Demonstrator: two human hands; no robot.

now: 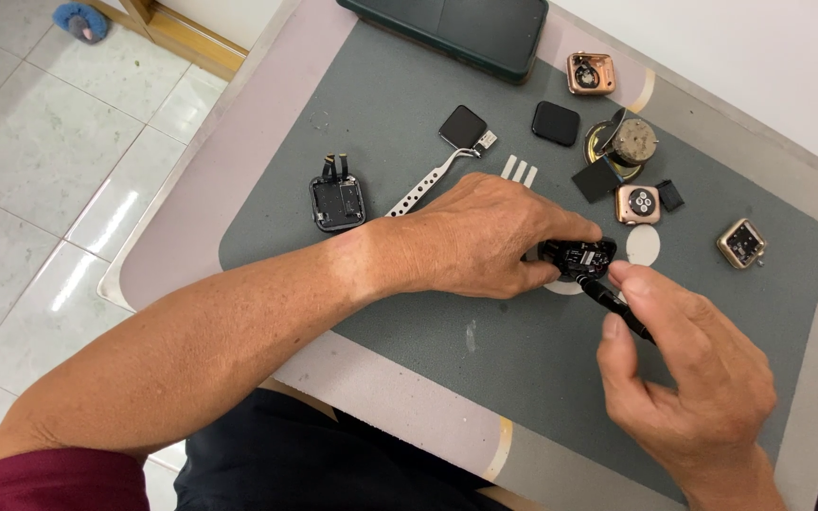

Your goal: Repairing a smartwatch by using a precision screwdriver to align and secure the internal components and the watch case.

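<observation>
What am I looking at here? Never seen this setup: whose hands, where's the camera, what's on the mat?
One picture, from a camera worn on a person's head, looking down at their own bare hands; no robot. The left hand grips a small black watch body. The right hand holds a thin black tool with its tip at that body. They work over a grey mat on a table. On the mat lie metal tweezers, an opened black watch case with a ribbon cable, two loose black screens, three gold watch cases, and a dark phone at the far edge.
</observation>
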